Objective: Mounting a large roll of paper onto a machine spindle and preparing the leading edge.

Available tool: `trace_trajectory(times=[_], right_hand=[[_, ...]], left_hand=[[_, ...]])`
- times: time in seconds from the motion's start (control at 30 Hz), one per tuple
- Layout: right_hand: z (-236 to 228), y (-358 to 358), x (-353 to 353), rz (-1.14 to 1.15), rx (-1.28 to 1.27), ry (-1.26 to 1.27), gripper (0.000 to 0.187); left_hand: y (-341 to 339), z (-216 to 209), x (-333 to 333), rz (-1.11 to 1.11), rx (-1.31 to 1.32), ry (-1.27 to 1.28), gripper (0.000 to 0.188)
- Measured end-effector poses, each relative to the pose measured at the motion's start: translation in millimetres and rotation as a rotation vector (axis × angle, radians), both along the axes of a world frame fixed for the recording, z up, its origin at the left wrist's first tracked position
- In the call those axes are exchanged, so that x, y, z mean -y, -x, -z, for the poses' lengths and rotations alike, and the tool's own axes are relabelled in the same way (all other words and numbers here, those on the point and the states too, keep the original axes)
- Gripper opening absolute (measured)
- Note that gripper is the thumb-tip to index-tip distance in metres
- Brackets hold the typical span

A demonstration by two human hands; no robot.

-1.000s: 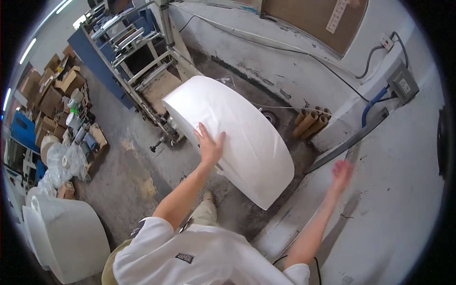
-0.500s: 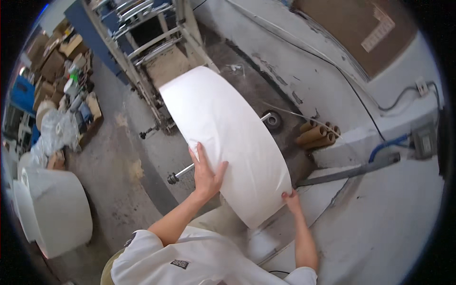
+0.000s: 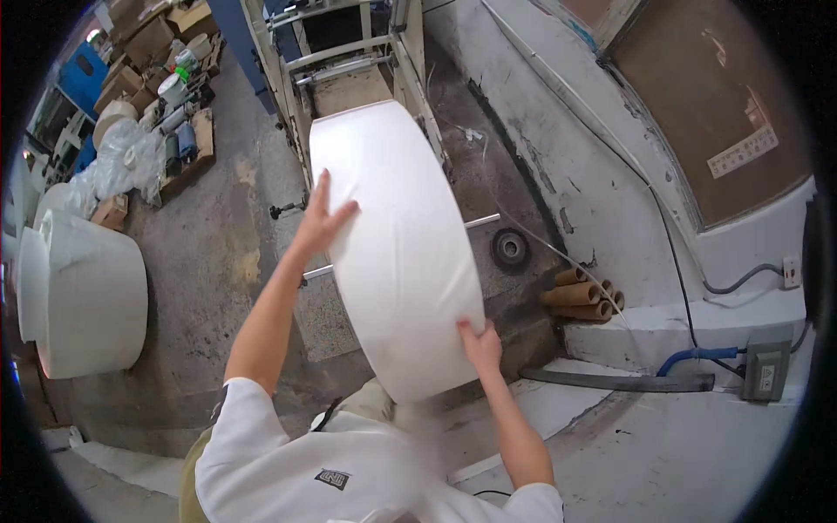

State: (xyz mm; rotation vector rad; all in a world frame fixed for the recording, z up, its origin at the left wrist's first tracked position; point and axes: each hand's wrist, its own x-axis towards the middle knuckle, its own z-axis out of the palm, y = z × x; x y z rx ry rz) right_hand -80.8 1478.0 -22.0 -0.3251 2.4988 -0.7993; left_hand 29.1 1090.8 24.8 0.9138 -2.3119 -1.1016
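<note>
Head view, left hand [image 3: 324, 225] spread on white roll [image 3: 401, 235], right hand [image 3: 481, 347] curled at its edge, grip unclear

Large white roll [image 3: 403, 244], lightly creased, axis crosswise

Counts: 2 bare hands (1 left hand [image 3: 323, 225], 1 right hand [image 3: 482, 349]), 1 wide white roll [image 3: 401, 253] between them, 1 metal shaft [image 3: 483, 220] showing at both sides of it.
Rest: 1 roller-machine frame [image 3: 344, 63], 1 black ring-shaped wheel [image 3: 525, 249], at least 5 brown cardboard tubes [image 3: 575, 311] in one pile, 1 gray electrical box [image 3: 767, 370], 1 wall socket [image 3: 792, 272], 1 blue conduit [image 3: 693, 356], 1 flat dark strip [image 3: 623, 382], 1 brown wall panel [image 3: 697, 105]; far left, 2 dark-blue cylinders [image 3: 187, 141] side by side, 1 bright-blue crate [image 3: 83, 78], several cardboard cartons [image 3: 148, 45], too cluttered for exact count; big white rolls [image 3: 96, 296] there, 1 or 2, can't tell.
</note>
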Motion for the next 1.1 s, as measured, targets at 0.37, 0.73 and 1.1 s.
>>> trace_trajectory(times=[0.37, 0.73, 1.1], right_hand=[[68.8, 59.5, -65.9, -0.270, 0.401, 0.414, 0.051], [114.4, 156.2, -208.6, -0.336, 0.441, 0.097, 0.056], [193.9, 253.7, -259.5, -0.177, 0.328, -0.109, 0.045]], left_hand=[[4.6, -22.3, -84.7, -0.518, 0.011, 0.102, 0.087], [62.6, -21.2, -37.5, -0.856, 0.340, 0.185, 0.084], [70.1, -22.5, -28.0, -0.876, 0.236, 0.191, 0.076]])
